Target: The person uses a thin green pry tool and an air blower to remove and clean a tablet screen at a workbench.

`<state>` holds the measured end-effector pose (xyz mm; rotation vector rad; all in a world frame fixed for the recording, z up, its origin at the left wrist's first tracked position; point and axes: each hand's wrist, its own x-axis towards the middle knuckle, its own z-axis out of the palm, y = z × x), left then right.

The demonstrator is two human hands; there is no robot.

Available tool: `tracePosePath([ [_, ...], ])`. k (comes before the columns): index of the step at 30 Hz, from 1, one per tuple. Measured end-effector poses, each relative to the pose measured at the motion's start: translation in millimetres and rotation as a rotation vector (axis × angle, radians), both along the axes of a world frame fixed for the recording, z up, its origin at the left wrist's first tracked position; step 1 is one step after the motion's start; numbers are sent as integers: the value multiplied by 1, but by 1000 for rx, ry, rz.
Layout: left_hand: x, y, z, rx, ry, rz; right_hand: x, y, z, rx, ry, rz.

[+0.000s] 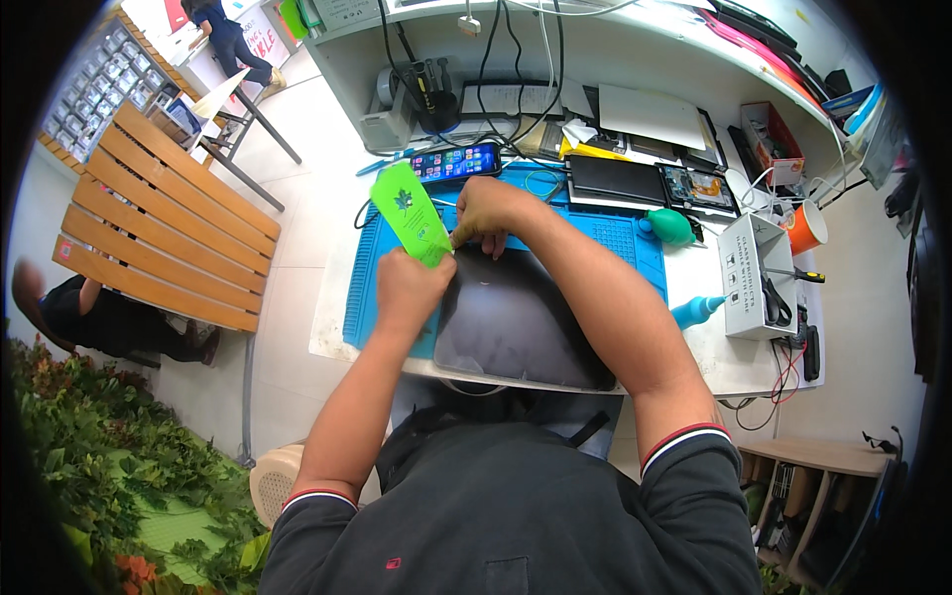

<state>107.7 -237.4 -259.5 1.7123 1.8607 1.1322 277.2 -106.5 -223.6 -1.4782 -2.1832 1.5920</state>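
My left hand (415,285) is closed round the lower end of a bright green printed card (402,208), which points up and away from me. Close beside it, my right hand (491,211) has its fingers bent and pressed together at the far left corner of a dark, glossy, tablet-like panel (516,322). What those fingertips hold, if anything, is too small to make out. The panel lies flat at the table's near edge, partly on a blue work mat (372,288). Beyond my hands rests a phone (456,162) with its screen lit.
At the right stand a green air blower (672,227), a light blue bottle (698,311) and a white box (751,278) holding tools. An orange cup (806,228) is behind the box. Opened devices (699,188) and hanging cables (486,74) crowd the back.
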Motion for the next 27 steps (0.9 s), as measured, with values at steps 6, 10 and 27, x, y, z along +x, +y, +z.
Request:
tracePosePath([
  [6,2,1,1,11,21,11,0,2,-2,-7,7,4],
  [10,5,2,-3,17,19,23,0,2,-2,-4,3,6],
  [27,8,5,-1,-36,-24,24,0,1,-2,-11,20,-8],
])
